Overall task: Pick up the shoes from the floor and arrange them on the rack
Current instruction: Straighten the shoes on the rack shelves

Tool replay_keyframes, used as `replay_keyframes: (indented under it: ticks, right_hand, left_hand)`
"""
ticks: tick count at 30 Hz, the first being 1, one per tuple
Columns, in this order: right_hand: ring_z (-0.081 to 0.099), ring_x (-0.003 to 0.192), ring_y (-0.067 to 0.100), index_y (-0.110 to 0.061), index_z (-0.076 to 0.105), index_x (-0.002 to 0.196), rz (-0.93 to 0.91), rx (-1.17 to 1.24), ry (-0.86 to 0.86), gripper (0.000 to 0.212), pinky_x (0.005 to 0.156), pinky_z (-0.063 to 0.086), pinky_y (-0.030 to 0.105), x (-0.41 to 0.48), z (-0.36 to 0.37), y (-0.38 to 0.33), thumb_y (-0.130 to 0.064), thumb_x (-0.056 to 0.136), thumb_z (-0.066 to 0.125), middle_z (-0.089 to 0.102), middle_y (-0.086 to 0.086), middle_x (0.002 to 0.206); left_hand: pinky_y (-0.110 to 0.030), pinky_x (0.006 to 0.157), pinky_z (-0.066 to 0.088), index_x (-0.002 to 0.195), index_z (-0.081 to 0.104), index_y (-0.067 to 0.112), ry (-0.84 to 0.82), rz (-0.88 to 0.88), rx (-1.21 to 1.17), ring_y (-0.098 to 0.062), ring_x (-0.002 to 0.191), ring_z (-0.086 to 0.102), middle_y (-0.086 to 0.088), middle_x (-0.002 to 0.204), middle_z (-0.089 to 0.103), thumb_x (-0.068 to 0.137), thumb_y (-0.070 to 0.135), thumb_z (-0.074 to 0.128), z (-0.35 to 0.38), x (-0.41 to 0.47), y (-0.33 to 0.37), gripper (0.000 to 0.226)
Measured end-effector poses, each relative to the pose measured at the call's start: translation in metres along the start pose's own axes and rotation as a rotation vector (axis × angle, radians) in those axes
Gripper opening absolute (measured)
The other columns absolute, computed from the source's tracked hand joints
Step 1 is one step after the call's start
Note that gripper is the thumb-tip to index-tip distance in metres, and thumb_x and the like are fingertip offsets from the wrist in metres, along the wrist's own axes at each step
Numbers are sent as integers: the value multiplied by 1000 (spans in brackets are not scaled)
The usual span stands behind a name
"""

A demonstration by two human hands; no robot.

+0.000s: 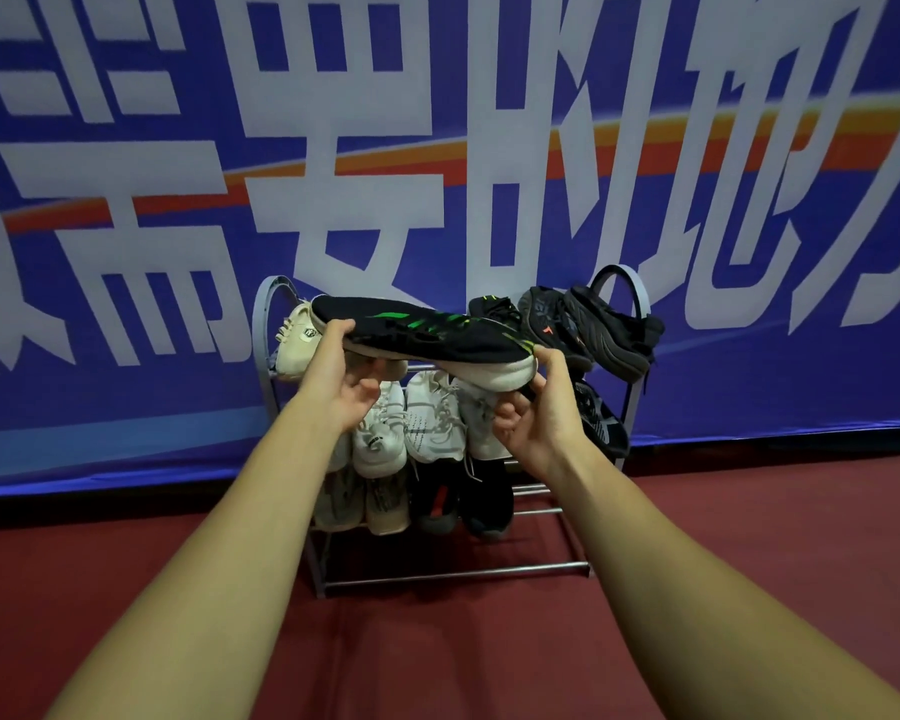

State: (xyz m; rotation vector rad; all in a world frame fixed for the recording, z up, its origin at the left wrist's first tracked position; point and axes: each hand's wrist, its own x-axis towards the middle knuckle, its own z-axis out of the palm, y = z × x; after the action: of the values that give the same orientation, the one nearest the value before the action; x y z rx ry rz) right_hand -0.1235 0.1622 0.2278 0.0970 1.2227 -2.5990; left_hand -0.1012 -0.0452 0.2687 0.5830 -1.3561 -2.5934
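Observation:
I hold a black sneaker with green stripes and a white sole (417, 332) sideways in front of the top tier of the grey metal shoe rack (266, 324). My left hand (341, 379) grips its toe end and my right hand (536, 407) grips its heel end. On the top tier a cream shoe (297, 337) sits at the left, and another black and green shoe (492, 309) and dark shoes (601, 330) sit at the right. White sneakers (411, 423) fill the middle tier, partly hidden by my hands. Beige and black shoes (417, 504) stand on the tier below.
A large blue banner with white characters (437, 148) hangs directly behind the rack. The floor is dark red carpet (489, 641). The rack's lowest front bar (458, 571) has nothing on it, and a black patterned shoe (601, 418) sits at the right of the middle tier.

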Motion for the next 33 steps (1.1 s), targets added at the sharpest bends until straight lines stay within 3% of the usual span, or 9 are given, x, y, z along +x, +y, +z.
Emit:
replay_keyframes:
  ticks: [3, 5, 8, 12, 18, 23, 28, 31, 33]
  right_hand:
    - [44, 54, 9, -13, 65, 114, -46, 46, 29, 44, 46, 31, 19, 1, 2, 3, -50, 90, 63, 70, -2, 83]
    - [52, 64, 9, -15, 63, 114, -72, 29, 39, 34, 54, 37, 21, -1, 6, 6, -41, 92, 65, 73, 0, 107]
    - [62, 82, 13, -20, 61, 120, -53, -147, -19, 34, 63, 44, 25, 0, 18, 9, -36, 91, 68, 70, 4, 119]
    - [68, 103, 21, -21, 54, 131, -86, -257, -47, 46, 75, 49, 29, 5, 41, 7, -40, 91, 68, 67, 4, 119]
    - [70, 96, 21, -27, 45, 131, -97, -274, -47, 55, 63, 50, 26, 17, 53, 13, -42, 86, 73, 66, 4, 122]
    - [64, 73, 14, -23, 47, 125, -180, -145, -5, 46, 57, 47, 24, 28, 56, 17, -13, 86, 69, 68, 4, 105]
    - [34, 38, 7, -19, 53, 104, -183, -189, 50, 28, 44, 28, 23, 38, 44, 9, 0, 83, 60, 55, 1, 73]
    - [48, 48, 7, -19, 61, 102, -176, -266, 22, 27, 44, 33, 20, 39, 39, 7, -1, 83, 66, 66, 2, 84]
    - [65, 71, 9, -18, 64, 108, -174, -268, -10, 31, 53, 42, 19, 39, 40, 9, -4, 82, 72, 74, 1, 102]
  left_hand:
    - [-14, 37, 27, 100, 60, 15, 28, 15, -18, -8, 56, 62, -2, 91, 68, 87, 30, 63, 3, 4, -2, 20]
    - [-13, 32, 23, 98, 57, 15, 41, 3, -63, -7, 52, 62, -3, 98, 68, 87, 26, 60, 5, 7, -6, 16]
    - [-13, 30, 21, 105, 55, 14, -10, -50, -139, -6, 51, 62, -7, 111, 68, 85, 20, 58, 8, 9, -11, 21]
    - [-14, 33, 23, 90, 57, 14, -79, -82, -99, -7, 54, 54, -5, 93, 64, 81, 11, 58, 12, 2, -18, 10]
    - [-14, 38, 23, 82, 63, 15, -186, -97, 34, -10, 60, 52, -3, 81, 63, 79, 12, 66, 14, -5, -26, 5]
    - [-17, 46, 34, 94, 70, 14, -370, -60, 180, -15, 78, 65, -8, 99, 71, 83, 23, 70, 10, -4, -36, 15]
    - [-27, 58, 21, 103, 64, 16, -423, -74, 152, -15, 65, 49, -2, 77, 59, 79, 43, 70, -3, 3, -31, 37]
    - [-22, 49, 27, 96, 60, 14, -316, -64, 204, -12, 55, 45, -2, 71, 55, 80, 22, 70, -11, 12, -30, 20]
    - [-21, 50, 32, 95, 61, 12, -288, -76, 161, -13, 59, 49, -5, 74, 58, 83, 13, 66, -9, 13, -32, 13]
